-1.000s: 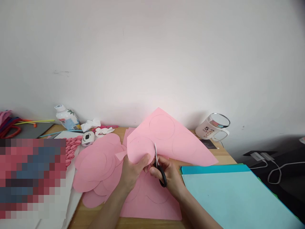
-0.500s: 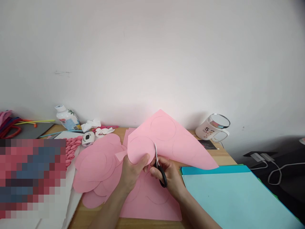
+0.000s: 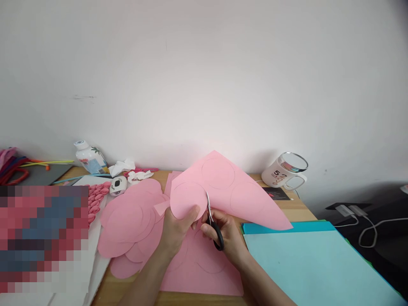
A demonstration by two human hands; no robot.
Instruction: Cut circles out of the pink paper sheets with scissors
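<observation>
My left hand (image 3: 179, 227) pinches a pink paper sheet (image 3: 219, 174) at a partly cut round piece, thumb on top. Drawn circles show on the sheet, which is raised and curves down to the right. In my right hand (image 3: 225, 231) is a pair of scissors (image 3: 217, 236) with black handles, its blades at the right edge of the round piece. Beneath my hands lies another pink sheet (image 3: 204, 282) with circle outlines. Cut pink paper circles (image 3: 127, 221) are piled left of my left hand.
Light blue sheets (image 3: 306, 263) lie at the right, with a white mug (image 3: 283, 174) behind them. At the back left are a white bottle (image 3: 91, 157), crumpled tissue (image 3: 123, 167) and a small white device (image 3: 118, 185). White cables (image 3: 369, 236) hang off the right side.
The raised sheet's top corner and right tip have sunk slightly. Both hands and the scissors stay in nearly the same place.
</observation>
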